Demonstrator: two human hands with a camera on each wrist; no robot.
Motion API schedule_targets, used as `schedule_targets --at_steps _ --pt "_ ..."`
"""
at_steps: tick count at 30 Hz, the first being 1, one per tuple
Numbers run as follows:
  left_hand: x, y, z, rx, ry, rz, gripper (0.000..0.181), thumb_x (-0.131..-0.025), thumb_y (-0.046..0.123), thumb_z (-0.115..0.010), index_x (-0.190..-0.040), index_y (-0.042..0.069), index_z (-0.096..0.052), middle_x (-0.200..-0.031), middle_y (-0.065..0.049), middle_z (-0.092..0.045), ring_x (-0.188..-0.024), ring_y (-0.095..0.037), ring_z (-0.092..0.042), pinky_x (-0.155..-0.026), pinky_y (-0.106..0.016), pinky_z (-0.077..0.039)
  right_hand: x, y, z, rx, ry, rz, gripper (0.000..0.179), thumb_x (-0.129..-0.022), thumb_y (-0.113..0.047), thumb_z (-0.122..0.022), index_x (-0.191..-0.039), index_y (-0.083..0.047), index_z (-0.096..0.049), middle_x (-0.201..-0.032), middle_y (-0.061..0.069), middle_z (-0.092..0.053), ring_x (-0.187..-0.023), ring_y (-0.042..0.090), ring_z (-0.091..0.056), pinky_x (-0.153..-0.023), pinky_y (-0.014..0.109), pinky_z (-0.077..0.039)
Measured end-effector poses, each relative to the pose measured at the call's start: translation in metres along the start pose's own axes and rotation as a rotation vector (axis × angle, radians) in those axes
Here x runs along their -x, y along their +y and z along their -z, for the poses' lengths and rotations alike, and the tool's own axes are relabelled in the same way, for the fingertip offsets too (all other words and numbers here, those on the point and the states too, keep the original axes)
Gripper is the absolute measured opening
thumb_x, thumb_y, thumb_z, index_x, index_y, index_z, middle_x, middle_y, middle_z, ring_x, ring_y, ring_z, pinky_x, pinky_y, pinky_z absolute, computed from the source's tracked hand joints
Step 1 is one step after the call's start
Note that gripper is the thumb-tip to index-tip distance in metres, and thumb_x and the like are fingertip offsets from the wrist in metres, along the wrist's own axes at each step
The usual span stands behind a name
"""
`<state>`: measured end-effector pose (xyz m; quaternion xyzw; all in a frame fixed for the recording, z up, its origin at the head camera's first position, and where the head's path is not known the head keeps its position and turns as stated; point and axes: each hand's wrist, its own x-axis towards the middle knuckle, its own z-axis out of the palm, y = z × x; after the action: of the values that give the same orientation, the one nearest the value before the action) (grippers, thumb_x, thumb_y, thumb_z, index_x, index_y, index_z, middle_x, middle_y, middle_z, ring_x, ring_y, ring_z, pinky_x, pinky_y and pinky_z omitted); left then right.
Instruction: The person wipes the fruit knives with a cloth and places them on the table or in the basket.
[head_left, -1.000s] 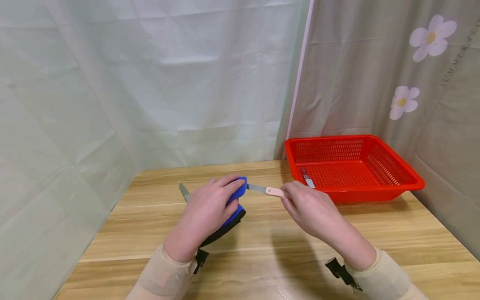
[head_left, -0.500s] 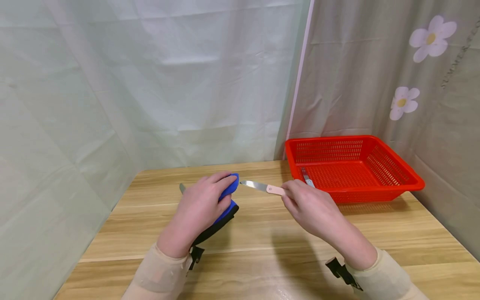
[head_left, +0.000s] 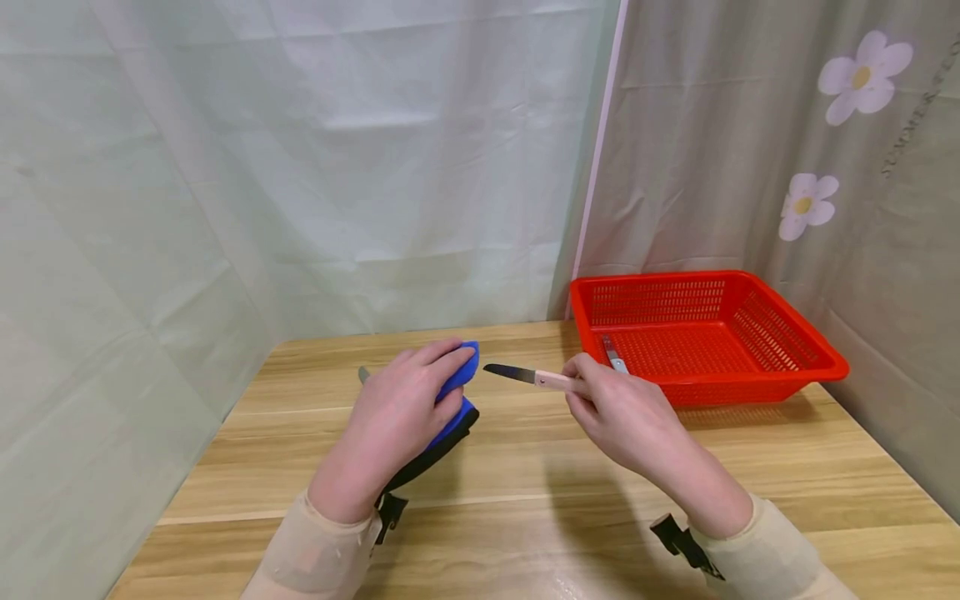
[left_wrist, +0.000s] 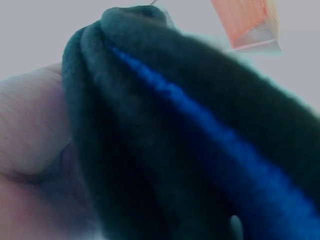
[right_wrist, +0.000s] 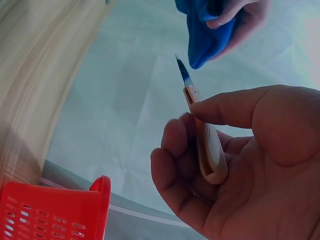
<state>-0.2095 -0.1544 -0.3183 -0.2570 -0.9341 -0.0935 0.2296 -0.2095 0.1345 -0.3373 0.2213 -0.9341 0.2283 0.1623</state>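
Note:
My left hand [head_left: 401, 417] grips a folded blue cloth [head_left: 459, 375] with a black edge over the left-middle of the table. The cloth [left_wrist: 195, 120] fills most of the left wrist view. Between the thumb and fingers of my right hand [head_left: 633, 408] is the pale pink handle of a folding knife [head_left: 553, 381], its blade out and pointing left at the cloth. A small gap separates blade tip and cloth. In the right wrist view a slot runs along the handle of the knife [right_wrist: 209, 145]. Behind my left hand, another knife's blade [head_left: 363, 374] shows on the table, the rest hidden.
A red plastic basket [head_left: 750, 385] with slotted walls stands at the back right, just beyond my right hand. Inside it lies a knife [head_left: 617, 363] with a light handle. Pale curtains [head_left: 420, 167] hang behind and beside the wooden table [head_left: 510, 533].
The cloth has come off the blade as my left hand drew left. The knife has turned in my right hand, its blade going from bright to dark.

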Motion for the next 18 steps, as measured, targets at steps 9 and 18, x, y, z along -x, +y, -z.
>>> schedule_targets --at_steps 9,18 --pt "0.001 0.006 0.004 0.004 0.044 -0.051 0.048 -0.101 0.017 -0.080 -0.148 0.012 -0.073 -0.150 -0.010 -0.068 -0.122 -0.038 -0.072 -0.091 -0.051 -0.064 0.000 0.000 0.001 0.017 0.000 0.006 0.015 -0.099 -0.006 -0.074 -0.110 -0.016 -0.070 -0.071 -0.014 -0.056 -0.055 0.010 -0.041 -0.049 0.031 -0.040" --pt "0.001 0.013 0.005 -0.008 0.059 -0.085 0.047 -0.099 0.017 -0.081 -0.145 0.011 -0.074 -0.147 -0.010 -0.070 -0.119 -0.036 -0.073 -0.087 -0.049 -0.065 -0.001 -0.001 -0.001 0.036 0.006 0.004 0.015 -0.108 -0.030 -0.075 -0.111 -0.017 -0.082 -0.089 -0.009 -0.065 -0.075 0.013 -0.058 -0.065 0.035 -0.053"
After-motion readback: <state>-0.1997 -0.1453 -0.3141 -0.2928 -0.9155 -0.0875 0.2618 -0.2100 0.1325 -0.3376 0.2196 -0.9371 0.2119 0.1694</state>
